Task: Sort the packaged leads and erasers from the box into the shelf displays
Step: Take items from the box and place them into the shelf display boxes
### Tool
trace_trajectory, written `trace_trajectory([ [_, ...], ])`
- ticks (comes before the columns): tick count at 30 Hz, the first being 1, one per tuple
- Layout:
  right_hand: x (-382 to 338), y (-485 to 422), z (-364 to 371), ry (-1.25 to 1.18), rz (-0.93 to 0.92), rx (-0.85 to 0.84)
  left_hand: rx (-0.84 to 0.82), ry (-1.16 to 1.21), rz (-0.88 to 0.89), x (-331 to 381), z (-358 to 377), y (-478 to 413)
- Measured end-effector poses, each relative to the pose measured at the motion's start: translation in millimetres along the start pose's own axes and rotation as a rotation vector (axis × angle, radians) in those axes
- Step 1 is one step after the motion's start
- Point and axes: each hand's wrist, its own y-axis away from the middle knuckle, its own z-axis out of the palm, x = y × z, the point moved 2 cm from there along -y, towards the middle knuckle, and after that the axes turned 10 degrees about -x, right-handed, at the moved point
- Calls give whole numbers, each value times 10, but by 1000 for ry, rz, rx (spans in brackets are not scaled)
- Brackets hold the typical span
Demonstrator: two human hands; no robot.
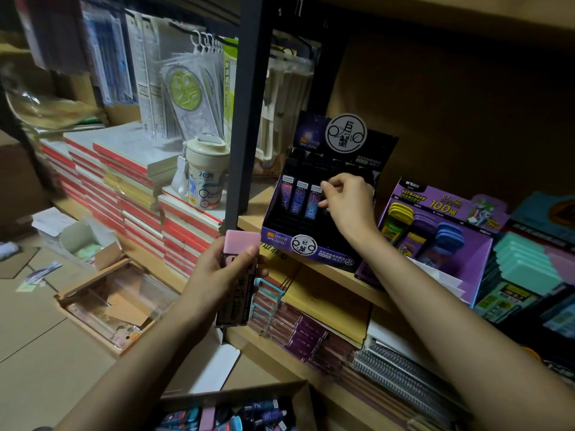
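Observation:
My left hand (222, 273) grips a pink packaged eraser (238, 276) in a dark printed sleeve, held upright in front of the shelf post. My right hand (350, 202) reaches into the dark purple lead display box (280, 236) on the shelf, fingers pinched at a slot beside three upright lead packs (298, 197); whether they pinch a pack is hidden. At the bottom, the cardboard box (298, 391) holds several loose lead packs and erasers.
A purple display (485, 244) with yellow, purple and blue cases stands to the right, then teal erasers (525, 265). Stacked notebooks (130, 194) and a cream cup (205, 175) sit left of the black post (245, 119). Open trays (115, 303) lie on the floor.

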Motion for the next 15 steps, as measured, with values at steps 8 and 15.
trace_trajectory([
  [8, -60, 752, -153, -144, -35, -173, -46, -49, 63, 145, 102, 114],
  [15, -122, 1515, -396, -510, 54, -351, -267, -72, 37, 173, 700, 276],
])
